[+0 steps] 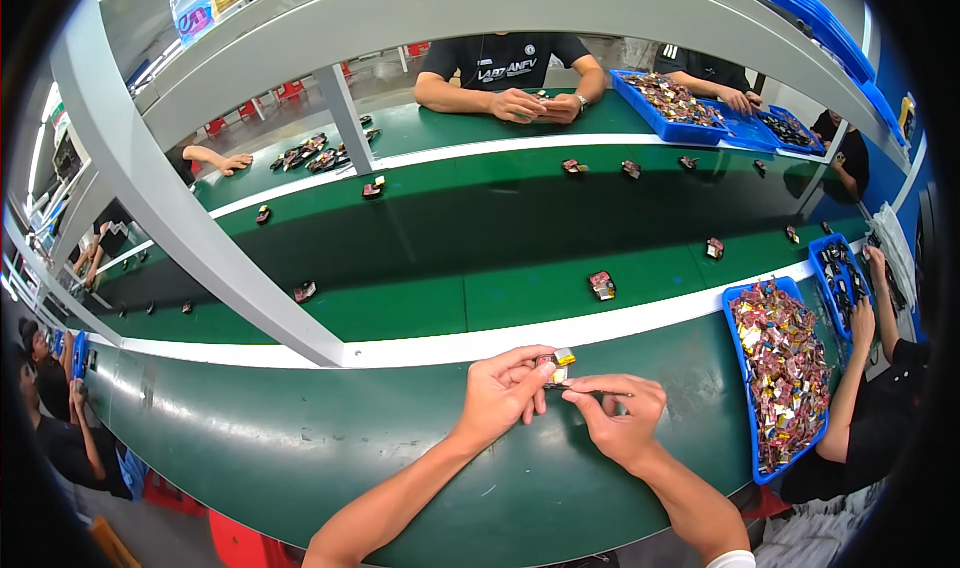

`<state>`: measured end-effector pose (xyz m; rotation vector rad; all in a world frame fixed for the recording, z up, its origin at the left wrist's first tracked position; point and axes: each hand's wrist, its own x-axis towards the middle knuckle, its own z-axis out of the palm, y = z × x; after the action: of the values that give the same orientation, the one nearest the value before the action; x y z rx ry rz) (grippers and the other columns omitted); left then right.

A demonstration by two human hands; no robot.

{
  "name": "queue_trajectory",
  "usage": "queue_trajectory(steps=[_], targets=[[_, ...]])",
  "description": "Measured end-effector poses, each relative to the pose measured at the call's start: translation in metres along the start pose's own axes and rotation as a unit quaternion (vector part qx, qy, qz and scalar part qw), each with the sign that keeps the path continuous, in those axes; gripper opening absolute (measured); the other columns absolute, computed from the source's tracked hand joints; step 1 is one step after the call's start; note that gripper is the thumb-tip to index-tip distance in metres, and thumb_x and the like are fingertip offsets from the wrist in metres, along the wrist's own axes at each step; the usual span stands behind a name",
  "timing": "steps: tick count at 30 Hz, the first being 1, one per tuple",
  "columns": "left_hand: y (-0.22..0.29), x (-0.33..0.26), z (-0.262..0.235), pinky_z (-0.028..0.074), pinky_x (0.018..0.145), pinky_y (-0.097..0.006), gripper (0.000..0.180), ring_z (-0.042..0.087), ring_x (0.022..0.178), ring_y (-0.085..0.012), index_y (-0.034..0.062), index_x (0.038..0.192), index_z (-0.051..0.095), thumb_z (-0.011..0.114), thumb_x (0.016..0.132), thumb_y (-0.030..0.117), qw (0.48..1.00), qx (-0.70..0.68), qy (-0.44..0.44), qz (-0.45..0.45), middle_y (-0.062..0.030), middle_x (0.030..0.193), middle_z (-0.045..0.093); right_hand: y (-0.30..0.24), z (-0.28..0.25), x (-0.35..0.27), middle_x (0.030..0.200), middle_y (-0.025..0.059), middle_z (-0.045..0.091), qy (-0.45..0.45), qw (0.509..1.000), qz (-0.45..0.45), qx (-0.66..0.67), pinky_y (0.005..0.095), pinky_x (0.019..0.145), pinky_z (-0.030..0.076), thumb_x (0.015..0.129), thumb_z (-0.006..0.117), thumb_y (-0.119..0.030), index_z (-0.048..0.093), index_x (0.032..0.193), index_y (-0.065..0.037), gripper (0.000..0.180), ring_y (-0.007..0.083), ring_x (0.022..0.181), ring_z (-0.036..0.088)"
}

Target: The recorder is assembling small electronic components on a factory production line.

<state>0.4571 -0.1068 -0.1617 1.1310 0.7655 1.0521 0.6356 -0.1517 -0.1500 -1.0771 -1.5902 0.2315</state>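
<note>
My left hand (500, 396) is closed around a small electronic assembly (556, 366), gripped between thumb and fingers. The piece has a yellow and silver part on top and a dark lower edge. Just to its right, my right hand (628, 418) is pinched, its thumb and index finger at the assembly's lower edge. A thin dark tool (618, 395) lies across the right hand's fingers, its tip close to the assembly; its exact kind is too small to tell. Both hands hover over the green bench (300, 418).
On my right stands a blue tray (735, 353) heaped with small red, silver and yellow parts. Beyond the white rail, a green conveyor (520, 208) carries scattered assemblies, such as a nearby one (602, 286). A grey frame post (190, 208) rises at left. Co-workers sit around.
</note>
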Motion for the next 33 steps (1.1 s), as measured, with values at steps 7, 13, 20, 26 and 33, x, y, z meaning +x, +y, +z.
queue_trajectory(steps=[7,13,20,26,33], targets=[[0.001,-0.001,0.002,0.042,0.042,-0.022,0.026,0.057,0.051,-0.0074,-0.0051,0.12,0.066,0.065,0.098,0.008,0.999,0.022,0.018,-0.017,-0.0062,0.069,0.067,-0.002,0.001,0.003,0.081,-0.0003,0.077,-0.006,0.999,-0.031,-0.009,0.0247,0.044,0.03,0.073,0.086,-0.004,0.074,0.081,-0.01,0.015,0.007,0.038,0.038],[0.0,-0.001,0.003,0.042,0.042,-0.022,0.025,0.058,0.051,-0.0075,-0.0048,0.119,0.067,0.066,0.097,0.008,0.998,0.048,0.034,-0.014,-0.0067,0.068,0.067,-0.003,0.002,0.003,0.081,0.0001,0.077,-0.006,0.999,-0.053,-0.011,0.0248,0.044,0.03,0.073,0.085,-0.003,0.074,0.081,-0.009,0.015,0.0077,0.039,0.04],[-0.005,0.004,0.004,0.044,0.04,-0.024,0.02,0.06,0.051,-0.0107,-0.0056,0.112,0.067,0.063,0.096,0.006,0.994,0.088,0.052,-0.024,-0.0098,0.073,0.068,0.003,0.003,0.001,0.08,0.0017,0.077,-0.01,0.997,-0.069,-0.025,0.0243,0.045,0.032,0.072,0.086,-0.003,0.073,0.083,-0.009,0.018,0.0067,0.039,0.039],[0.01,0.065,-0.055,0.052,0.04,-0.029,0.017,0.066,0.053,-0.0167,-0.008,0.108,0.064,0.058,0.096,0.002,0.963,0.15,0.211,0.071,-0.015,0.082,0.069,0.007,-0.001,0.007,0.087,0.003,0.078,0.048,0.997,-0.058,-0.015,0.024,0.043,0.032,0.072,0.084,0.0,0.073,0.087,-0.005,0.019,0.0076,0.039,0.04],[0.052,0.098,-0.109,0.056,0.067,-0.051,0.023,0.068,0.077,-0.0419,-0.0053,0.104,0.064,0.065,0.092,0.014,0.639,0.638,0.418,0.101,-0.0239,0.101,0.064,0.01,0.0,0.008,0.083,0.0012,0.076,0.039,0.998,-0.037,0.014,0.0253,0.043,0.034,0.072,0.084,-0.002,0.075,0.087,-0.007,0.019,0.0094,0.039,0.042]])
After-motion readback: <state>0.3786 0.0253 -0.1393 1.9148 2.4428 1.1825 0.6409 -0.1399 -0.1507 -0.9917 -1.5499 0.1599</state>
